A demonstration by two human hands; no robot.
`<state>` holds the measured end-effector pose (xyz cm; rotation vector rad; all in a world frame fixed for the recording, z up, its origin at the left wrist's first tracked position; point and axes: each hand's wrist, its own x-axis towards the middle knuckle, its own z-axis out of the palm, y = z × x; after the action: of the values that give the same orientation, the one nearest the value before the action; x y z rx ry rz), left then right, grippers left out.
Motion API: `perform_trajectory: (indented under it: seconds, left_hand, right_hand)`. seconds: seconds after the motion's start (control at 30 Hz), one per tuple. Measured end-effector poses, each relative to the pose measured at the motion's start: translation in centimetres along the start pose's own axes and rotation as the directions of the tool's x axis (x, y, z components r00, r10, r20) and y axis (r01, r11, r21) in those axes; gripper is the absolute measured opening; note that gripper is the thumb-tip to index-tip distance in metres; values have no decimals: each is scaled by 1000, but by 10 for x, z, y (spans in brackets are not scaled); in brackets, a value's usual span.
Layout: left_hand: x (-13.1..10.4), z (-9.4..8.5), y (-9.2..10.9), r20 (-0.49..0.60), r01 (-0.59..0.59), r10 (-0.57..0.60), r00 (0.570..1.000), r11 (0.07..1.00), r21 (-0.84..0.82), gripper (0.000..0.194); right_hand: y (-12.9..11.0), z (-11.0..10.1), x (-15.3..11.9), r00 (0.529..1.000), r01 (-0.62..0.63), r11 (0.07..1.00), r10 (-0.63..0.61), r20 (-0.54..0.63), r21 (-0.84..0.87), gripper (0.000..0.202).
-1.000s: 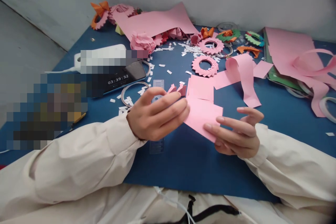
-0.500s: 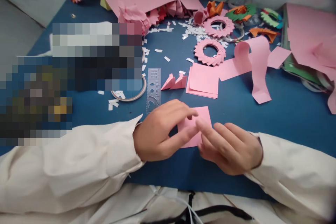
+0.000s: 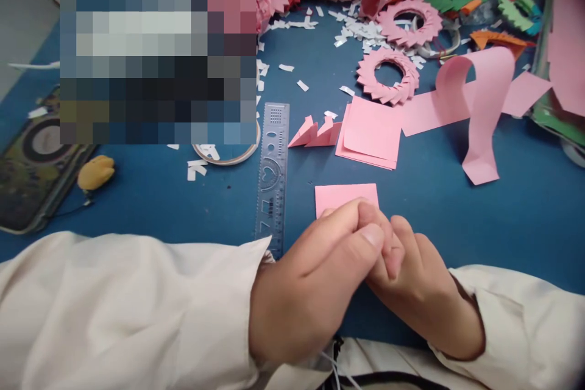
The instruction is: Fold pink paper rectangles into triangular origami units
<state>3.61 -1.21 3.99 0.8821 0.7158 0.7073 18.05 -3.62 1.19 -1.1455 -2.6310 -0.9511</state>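
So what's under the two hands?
The far part of a piece of pink paper shows beyond the left hand. The paper's near part is covered, and whatever else lies beneath the left hand or the right hand can't be seen.

Dark blue tabletop [image 3: 219, 207], supporting a translucent plastic ruler [image 3: 273, 177] at centre, a stack of square pink paper sheets [image 3: 371, 134] right of it, and a yellow ornament [image 3: 95, 172] lying at left.
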Motion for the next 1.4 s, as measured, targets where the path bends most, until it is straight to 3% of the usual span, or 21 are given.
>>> perform_trajectory:
  seconds: [0.07, 0.23, 0.37, 0.6, 0.87, 1.4]
  left_hand:
    - [-3, 3, 2, -42, 10, -7, 999, 998, 69, 30]
    - [-7, 14, 6, -93, -5, 3, 996, 1000, -22, 34]
    - [-12, 19, 6, -167, 41, -24, 986, 995, 93, 32]
    - [-9, 12, 1, -59, 37, -34, 998, 998, 56, 18]
    - [-5, 4, -6, 55, -115, 110, 992, 989, 96, 22]
    - [-4, 3, -2, 60, -115, 105, 993, 973, 199, 25]
  right_hand:
    - [-1, -1, -1, 1000, -11, 999, 10, -8, -34, 41]
    - [-4, -4, -7, 997, 10, 995, -2, 77, -100, 39]
    - [-5, -7, -7, 995, -22, 990, 35, 94, -143, 33]
    - [-6, -8, -2, 998, 29, 991, -22, 56, -128, 33]
    - [-7, -3, -8, 998, 49, 991, -43, 45, -128, 34]
    - [-6, -6, -6, 998, 38, 997, -34, 46, -70, 30]
